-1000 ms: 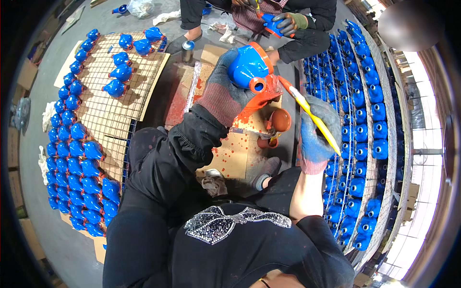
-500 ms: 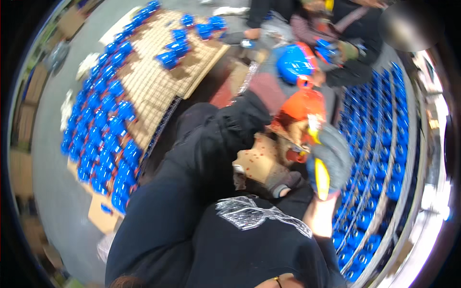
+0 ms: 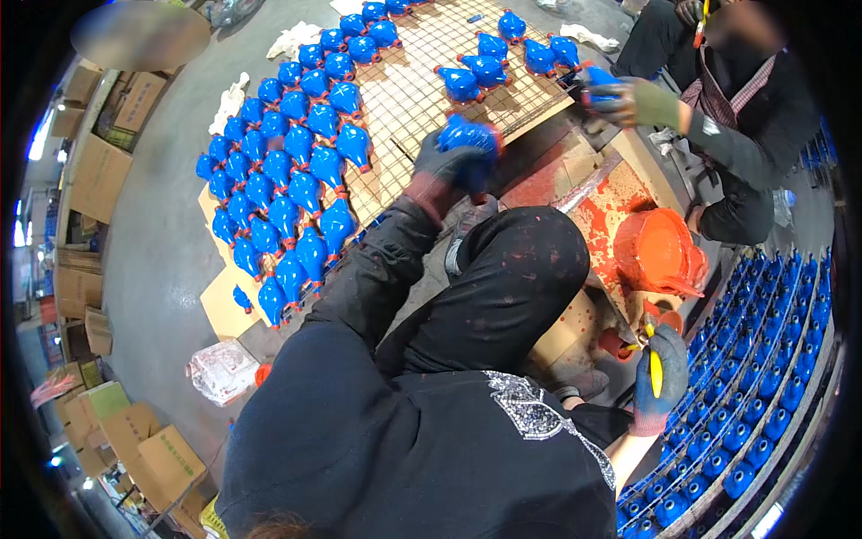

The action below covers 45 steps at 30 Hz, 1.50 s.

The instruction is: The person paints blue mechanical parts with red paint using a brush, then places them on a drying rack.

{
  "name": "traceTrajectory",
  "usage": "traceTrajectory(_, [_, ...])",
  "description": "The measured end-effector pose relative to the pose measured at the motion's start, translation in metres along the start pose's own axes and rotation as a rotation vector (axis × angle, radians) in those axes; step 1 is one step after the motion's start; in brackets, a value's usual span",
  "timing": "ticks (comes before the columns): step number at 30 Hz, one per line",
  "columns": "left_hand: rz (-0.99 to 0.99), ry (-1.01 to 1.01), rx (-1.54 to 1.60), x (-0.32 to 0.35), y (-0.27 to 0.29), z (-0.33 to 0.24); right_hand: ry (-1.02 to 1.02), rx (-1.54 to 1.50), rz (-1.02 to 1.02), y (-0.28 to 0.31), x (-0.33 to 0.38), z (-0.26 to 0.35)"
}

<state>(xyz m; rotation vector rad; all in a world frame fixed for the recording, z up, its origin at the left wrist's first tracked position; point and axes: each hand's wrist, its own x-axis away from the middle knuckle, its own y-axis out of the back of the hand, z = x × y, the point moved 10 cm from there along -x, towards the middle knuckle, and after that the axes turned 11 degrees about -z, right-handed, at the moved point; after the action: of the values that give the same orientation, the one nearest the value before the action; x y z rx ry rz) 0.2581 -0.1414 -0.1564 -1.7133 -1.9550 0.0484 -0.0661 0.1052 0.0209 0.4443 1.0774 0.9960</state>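
My left hand (image 3: 446, 168), in a dark glove, is shut on a blue painted figurine (image 3: 467, 135) and holds it out over a wire mesh rack (image 3: 409, 85). Several similar blue figurines (image 3: 292, 184) stand in rows on that rack, with a few more (image 3: 503, 54) at its far end. My right hand (image 3: 662, 377), in a blue-grey glove, grips a yellow-handled brush (image 3: 655, 370) low at my right side. The brush is just below an orange paint bucket (image 3: 654, 247) on a red-stained board.
A co-worker (image 3: 745, 117) sits opposite, gloved hand (image 3: 628, 101) on another blue piece. A rack of blue pieces (image 3: 763, 377) curves along my right. Cardboard boxes (image 3: 99, 171) line the left wall, and a crumpled plastic bag (image 3: 220, 370) lies on the grey floor.
My left hand has carried the blue figurine from beside the orange bucket leftward out over the mesh rack. My right hand with the brush has dropped lower.
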Motion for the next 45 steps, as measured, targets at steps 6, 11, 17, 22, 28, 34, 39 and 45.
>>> traceTrajectory(6, [-0.460,-0.212,-1.033,-0.012,0.188,0.056,-0.006,-0.020,0.056,-0.016,0.005,-0.011])
traceTrajectory(11, [-0.550,-0.313,-1.579,-0.010,0.247,0.048,-0.001,0.013,0.099,-0.028,0.002,-0.004])
traceTrajectory(17, [-0.428,-0.487,-1.588,-0.033,0.223,0.049,0.045,0.117,0.043,-0.003,-0.003,-0.004])
traceTrajectory(22, [-0.082,-0.426,-1.087,-0.030,0.068,0.061,0.064,0.149,-0.059,0.010,-0.011,-0.001])
traceTrajectory(28, [-0.257,-0.578,-1.370,-0.089,0.227,0.041,-0.093,0.320,-0.246,0.091,0.029,-0.023])
traceTrajectory(34, [0.082,-0.478,-0.551,-0.054,-0.009,-0.024,-0.319,0.702,-0.356,0.193,0.107,-0.060])
traceTrajectory(39, [0.406,-0.622,-0.427,0.045,-0.175,-0.091,-0.225,0.874,-0.470,0.271,0.127,-0.024])
traceTrajectory(45, [0.766,-0.886,-0.394,0.163,-0.324,-0.097,-0.232,1.138,-0.480,0.358,0.155,0.008])
